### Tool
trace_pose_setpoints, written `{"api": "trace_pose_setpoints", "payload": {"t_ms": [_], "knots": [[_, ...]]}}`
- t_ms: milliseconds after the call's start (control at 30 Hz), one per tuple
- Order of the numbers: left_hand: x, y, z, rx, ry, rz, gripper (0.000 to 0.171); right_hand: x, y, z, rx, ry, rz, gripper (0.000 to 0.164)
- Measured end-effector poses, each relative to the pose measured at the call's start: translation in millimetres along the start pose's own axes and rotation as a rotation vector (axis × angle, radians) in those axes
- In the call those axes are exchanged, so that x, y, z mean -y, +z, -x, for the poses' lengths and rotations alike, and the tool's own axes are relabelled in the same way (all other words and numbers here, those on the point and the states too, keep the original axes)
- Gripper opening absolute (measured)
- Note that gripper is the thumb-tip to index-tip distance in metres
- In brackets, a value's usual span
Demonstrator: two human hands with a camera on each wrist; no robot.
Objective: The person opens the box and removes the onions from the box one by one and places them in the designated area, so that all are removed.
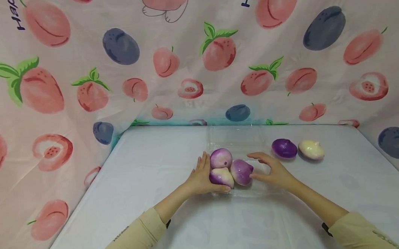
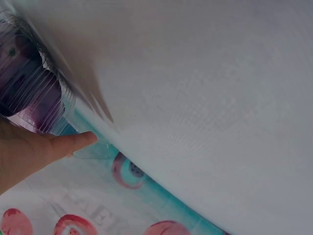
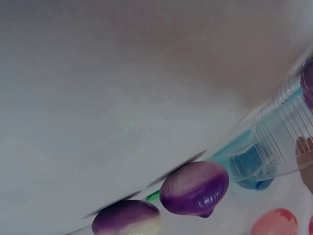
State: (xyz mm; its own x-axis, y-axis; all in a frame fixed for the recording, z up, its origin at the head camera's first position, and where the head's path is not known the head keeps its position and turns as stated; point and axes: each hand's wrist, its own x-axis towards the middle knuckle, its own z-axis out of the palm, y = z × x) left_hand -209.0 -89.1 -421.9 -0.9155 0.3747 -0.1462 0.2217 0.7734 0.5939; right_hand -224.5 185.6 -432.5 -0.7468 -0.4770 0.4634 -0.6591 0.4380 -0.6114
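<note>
A clear plastic box (image 1: 267, 186) with its lid folded back stands on the white table. On its left side are three purple-and-white onions: a rear onion (image 1: 220, 158), a front onion (image 1: 221, 177) and a right onion (image 1: 242, 172). My left hand (image 1: 199, 179) rests against the box's left side, fingers straight and thumb along the front; the left wrist view shows the thumb and ribbed wall. My right hand (image 1: 273, 172) is spread over the box's right part, thumb tip at the right onion. Whether that thumb touches it cannot be told.
Right of the box lie a dark purple onion (image 1: 284, 148) and a pale onion (image 1: 311, 150), side by side. The clear lid (image 1: 235, 135) lies behind the box. A fruit-print curtain (image 1: 182, 57) hangs at the table's back and sides.
</note>
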Motion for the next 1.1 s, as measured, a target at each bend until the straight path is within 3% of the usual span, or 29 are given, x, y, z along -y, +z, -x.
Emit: {"api": "trace_pose_setpoints", "payload": {"t_ms": [267, 433, 667, 867, 1100], "knots": [[-0.5, 1.5, 1.5, 0.0, 0.004, 0.006, 0.129, 7.6, 2.4, -0.3, 0.104, 0.127, 0.064, 0.068], [0.0, 1.2, 1.7, -0.004, 0.003, 0.019, 0.13, 12.1, 4.3, -0.8, 0.193, 0.216, 0.192, 0.081], [-1.1, 0.3, 2.1, -0.009, 0.015, 0.033, 0.129, 14.6, 7.8, -2.3, 0.229, 0.149, 0.362, 0.084], [-1.2, -0.8, 2.8, -0.013, 0.018, 0.05, 0.128, 14.4, 10.0, -3.3, 0.259, 0.158, 0.418, 0.085], [0.7, 0.1, 1.4, -0.007, 0.023, 0.061, 0.128, 11.2, 10.7, -3.4, 0.247, 0.142, 0.422, 0.074]]}}
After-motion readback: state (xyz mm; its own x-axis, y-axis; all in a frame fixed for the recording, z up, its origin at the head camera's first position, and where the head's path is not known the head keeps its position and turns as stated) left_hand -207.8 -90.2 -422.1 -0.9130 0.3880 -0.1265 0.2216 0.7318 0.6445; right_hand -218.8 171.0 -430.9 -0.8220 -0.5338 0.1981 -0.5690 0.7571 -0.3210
